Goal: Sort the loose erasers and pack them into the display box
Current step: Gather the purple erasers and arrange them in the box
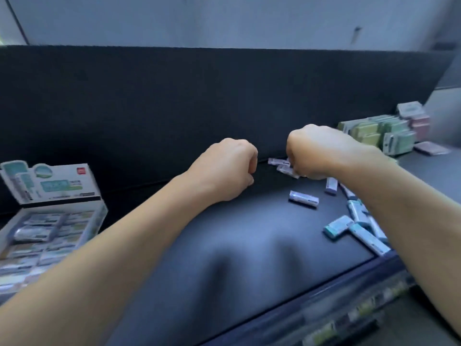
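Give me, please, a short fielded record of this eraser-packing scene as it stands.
display box: far left, open, partly filled
loose erasers: scattered on dark surface, right side
left hand: fingers curled, contents hidden
right hand: grip closed on eraser cluster
green packs: stacked far right

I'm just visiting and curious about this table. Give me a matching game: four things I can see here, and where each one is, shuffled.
Things:
1 display box
2 lone eraser
3 stacked green packs
4 right hand

Places:
A far right, at the back
B gripping small pale erasers
C far left
D lying by itself, nearer the camera than the right hand

Pairs: 1-C, 2-D, 3-A, 4-B
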{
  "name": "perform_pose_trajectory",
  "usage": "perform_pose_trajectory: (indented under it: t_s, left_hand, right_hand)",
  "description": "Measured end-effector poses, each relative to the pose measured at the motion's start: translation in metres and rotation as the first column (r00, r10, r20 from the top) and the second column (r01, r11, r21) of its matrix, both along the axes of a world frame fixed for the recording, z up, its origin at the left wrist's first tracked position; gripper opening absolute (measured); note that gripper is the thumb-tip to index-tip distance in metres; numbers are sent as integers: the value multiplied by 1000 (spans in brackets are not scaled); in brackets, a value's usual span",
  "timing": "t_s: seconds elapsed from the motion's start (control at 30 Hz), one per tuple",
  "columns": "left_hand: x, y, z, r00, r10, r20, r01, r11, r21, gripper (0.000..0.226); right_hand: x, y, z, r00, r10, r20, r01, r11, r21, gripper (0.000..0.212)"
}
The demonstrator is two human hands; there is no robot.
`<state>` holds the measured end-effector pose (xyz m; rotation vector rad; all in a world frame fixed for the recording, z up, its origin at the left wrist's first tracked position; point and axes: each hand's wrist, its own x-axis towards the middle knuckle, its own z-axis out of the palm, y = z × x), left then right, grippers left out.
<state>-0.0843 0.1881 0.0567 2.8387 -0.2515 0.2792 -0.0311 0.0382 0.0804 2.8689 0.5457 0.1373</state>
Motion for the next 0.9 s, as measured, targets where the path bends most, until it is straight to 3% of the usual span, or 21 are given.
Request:
perform_pose_trajectory:
  t_s: [0.3, 0.6, 0.77, 0.9]
  left_hand:
    - [65, -99, -31, 984, -19, -174, 27, 999, 42, 19]
    - [81, -109, -50, 941, 71, -330, -36, 993, 111, 26]
    - [91, -105, -54, 932, 42, -360, -30, 999, 38, 20]
    - [100, -107, -57, 944, -35, -329, 20, 999, -49, 32]
  right_hand:
    - [58, -111, -22, 1000, 2, -23, -1, 999, 47, 17]
    - [91, -126, -42, 991, 122, -49, -115, 986, 123, 18]
    - [95, -120, -45, 990, 132, -55, -125, 986, 106, 11]
    - [101, -119, -44, 995, 76, -65, -71, 995, 72, 17]
